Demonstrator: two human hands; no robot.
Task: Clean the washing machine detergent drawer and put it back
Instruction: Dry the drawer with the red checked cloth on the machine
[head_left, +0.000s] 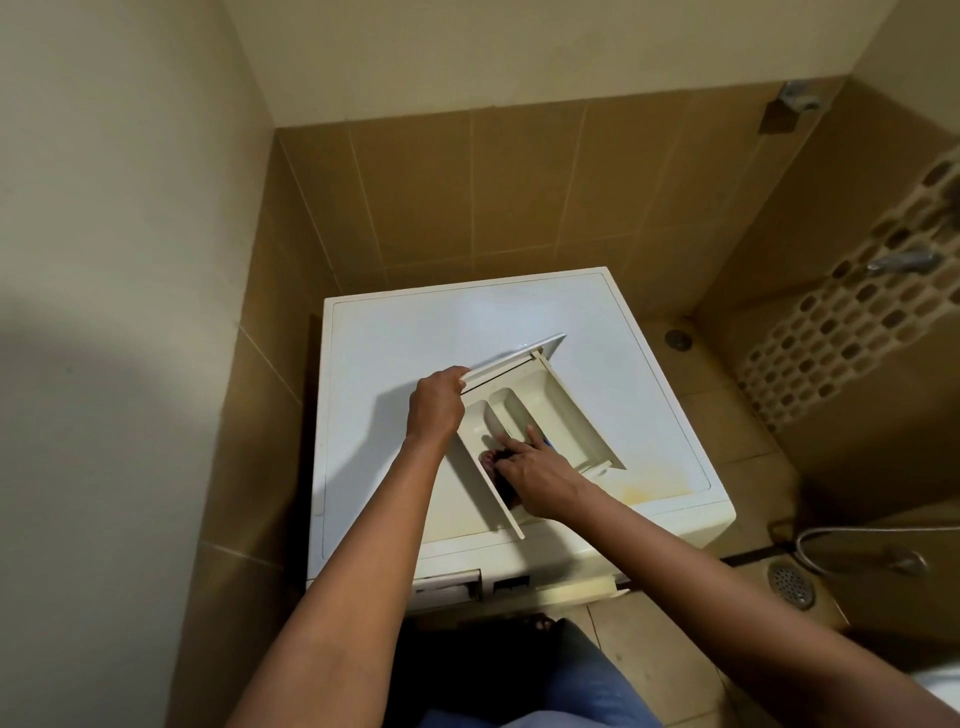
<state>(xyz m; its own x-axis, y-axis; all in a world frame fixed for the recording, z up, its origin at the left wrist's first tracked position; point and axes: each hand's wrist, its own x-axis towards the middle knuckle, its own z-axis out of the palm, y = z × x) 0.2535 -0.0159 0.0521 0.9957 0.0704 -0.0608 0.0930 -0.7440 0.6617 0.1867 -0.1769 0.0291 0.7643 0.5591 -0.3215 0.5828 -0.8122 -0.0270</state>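
Note:
The cream detergent drawer (563, 402) lies on top of the white washing machine (415, 332), its front panel pointing to the far side. My left hand (435, 402) grips the left end of that front panel. My right hand (530, 475) reaches into the drawer's left compartment and presses a dark cloth (498, 457) against its floor, index finger stretched forward. Most of the cloth is hidden under the hand. The empty drawer slot (449, 584) shows at the machine's front left.
The machine stands in a narrow tiled corner, a wall close on its left. Right of it are the tiled floor with a round drain (789, 583), a shower hose (852, 535) and taps (901, 260) on the mosaic wall.

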